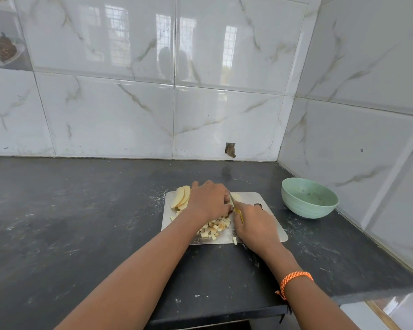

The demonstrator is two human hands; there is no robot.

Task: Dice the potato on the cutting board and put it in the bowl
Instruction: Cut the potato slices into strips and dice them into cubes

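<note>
A steel cutting board [270, 210] lies on the dark counter. Pale potato slices [181, 197] lean in a stack at its far left corner. Small potato dice [214, 228] are heaped in the middle, near the front edge. My left hand [208, 200] lies curled over potato pieces in the middle of the board, hiding them. My right hand [254, 226] grips a knife with a yellow handle [239, 212], its blade [231, 198] pointing away, right beside my left fingers. A light green bowl [309, 197] stands to the right of the board.
The tiled wall meets the counter behind the board, and a second wall closes the right side just past the bowl. The counter's front edge [215, 313] runs below my forearms. One stray dice [235, 240] sits at the board's front edge.
</note>
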